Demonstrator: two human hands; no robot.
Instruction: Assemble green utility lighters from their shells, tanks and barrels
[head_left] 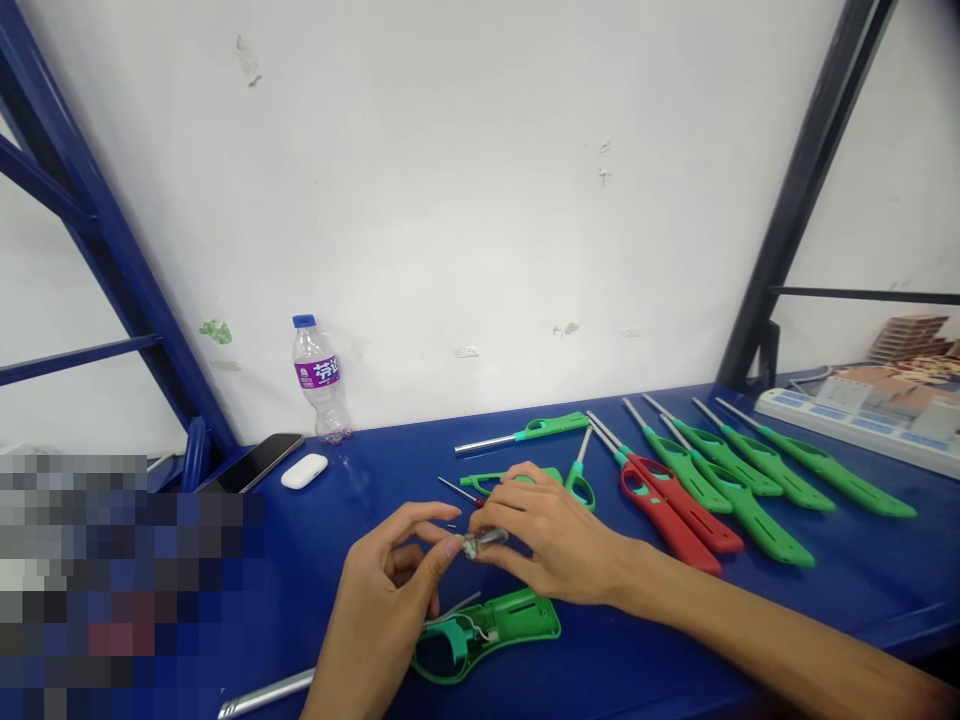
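Observation:
Between both hands is a small clear fuel tank (pixel 491 538) with a pale fitting at its left end. My right hand (pixel 544 530) pinches the tank from the right. At the fitting end, my left hand (pixel 401 565) has its thumb tip pressed on it, while the index finger reaches out above. Just below the hands lies an opened green gas lighter housing (pixel 517 618), its teal trigger and a white wire showing inside. A metal lighter tube (pixel 266 694) passes behind my left wrist. Partly behind my right hand rests a green housing half (pixel 480 480).
A screwdriver (pixel 461 491) lies behind the hands. Green lighters (pixel 765 515) and red lighters (pixel 667 510) are spread to the right, before a power strip (pixel 862 425). A bottle (pixel 319 380), a white case (pixel 304 471) and a phone (pixel 255 462) stand at back left.

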